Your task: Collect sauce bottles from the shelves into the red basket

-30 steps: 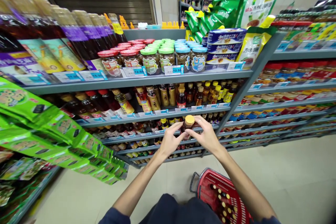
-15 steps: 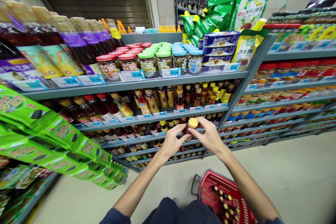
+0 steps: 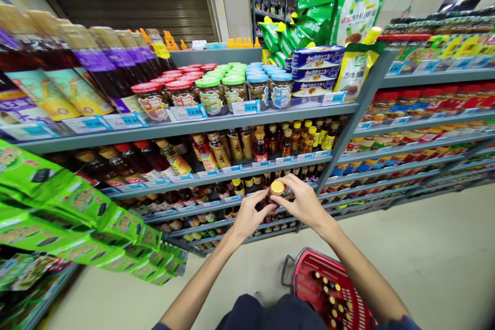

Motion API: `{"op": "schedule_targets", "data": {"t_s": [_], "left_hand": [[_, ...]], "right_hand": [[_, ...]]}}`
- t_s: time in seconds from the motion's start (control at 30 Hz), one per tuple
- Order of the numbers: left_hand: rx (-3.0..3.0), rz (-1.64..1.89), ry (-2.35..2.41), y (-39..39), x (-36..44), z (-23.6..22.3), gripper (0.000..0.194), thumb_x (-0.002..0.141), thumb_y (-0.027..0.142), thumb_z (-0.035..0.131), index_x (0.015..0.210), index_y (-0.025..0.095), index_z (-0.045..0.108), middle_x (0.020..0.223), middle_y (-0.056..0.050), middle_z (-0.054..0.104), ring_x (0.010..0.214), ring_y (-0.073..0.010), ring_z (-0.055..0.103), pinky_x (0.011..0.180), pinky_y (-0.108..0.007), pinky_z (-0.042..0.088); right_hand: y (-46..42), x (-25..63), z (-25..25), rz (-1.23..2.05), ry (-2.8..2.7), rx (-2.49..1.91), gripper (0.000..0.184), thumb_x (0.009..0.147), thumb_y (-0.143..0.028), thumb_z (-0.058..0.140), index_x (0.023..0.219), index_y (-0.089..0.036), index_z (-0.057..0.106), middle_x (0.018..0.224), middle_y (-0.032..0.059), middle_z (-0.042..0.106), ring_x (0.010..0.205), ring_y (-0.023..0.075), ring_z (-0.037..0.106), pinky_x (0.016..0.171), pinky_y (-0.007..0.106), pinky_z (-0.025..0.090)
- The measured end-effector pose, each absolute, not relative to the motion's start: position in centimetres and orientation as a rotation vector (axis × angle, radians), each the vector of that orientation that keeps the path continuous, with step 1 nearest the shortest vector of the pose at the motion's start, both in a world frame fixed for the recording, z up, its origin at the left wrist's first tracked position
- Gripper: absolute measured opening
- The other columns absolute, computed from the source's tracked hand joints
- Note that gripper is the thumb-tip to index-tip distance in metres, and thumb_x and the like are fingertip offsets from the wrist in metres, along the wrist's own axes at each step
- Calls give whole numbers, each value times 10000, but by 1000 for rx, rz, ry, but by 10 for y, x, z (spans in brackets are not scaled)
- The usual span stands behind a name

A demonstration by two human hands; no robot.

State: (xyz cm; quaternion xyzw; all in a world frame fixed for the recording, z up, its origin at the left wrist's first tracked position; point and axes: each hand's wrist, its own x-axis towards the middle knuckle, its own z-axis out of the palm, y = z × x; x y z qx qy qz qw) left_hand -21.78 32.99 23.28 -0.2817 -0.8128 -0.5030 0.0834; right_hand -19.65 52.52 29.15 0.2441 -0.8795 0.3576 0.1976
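Note:
Between my two hands is a small bottle [image 3: 277,189] with a yellow cap, held upright in front of the lower shelves. My left hand [image 3: 250,212] closes on its left side with thumb and fingers. From the right, my right hand [image 3: 301,200] grips it near the cap, a ring on one finger. Most of the bottle's body is hidden by my fingers and the steep view. Behind it, sauce bottles [image 3: 260,145] with caps of several colours line the shelf.
A red shopping basket [image 3: 305,263] holding several yellow-capped bottles stands on the floor at lower right. Green snack packets [image 3: 85,211] hang at the left. Jars with red, green and blue lids [image 3: 234,90] fill the top shelf [image 3: 185,127]. Stocked shelves continue on the right.
The view has shifted slightly, so the shelves sit a little further left. Both hands still hold the bottle, with the right fingers a bit changed around the cap.

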Motion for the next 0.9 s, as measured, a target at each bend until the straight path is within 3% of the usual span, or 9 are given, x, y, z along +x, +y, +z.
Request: {"op": "schedule_targets", "data": {"t_s": [0.9], "left_hand": [[-769, -1601, -2381, 315, -210, 230, 335, 888, 316, 725, 1202, 198, 708, 1206, -82, 726, 1107, -245, 665, 1027, -390, 495]], "right_hand": [[510, -203, 282, 1038, -2447, 783, 284, 934, -350, 670, 1180, -220, 612, 1072, 70, 653, 927, 212, 645, 783, 325, 530]]}}
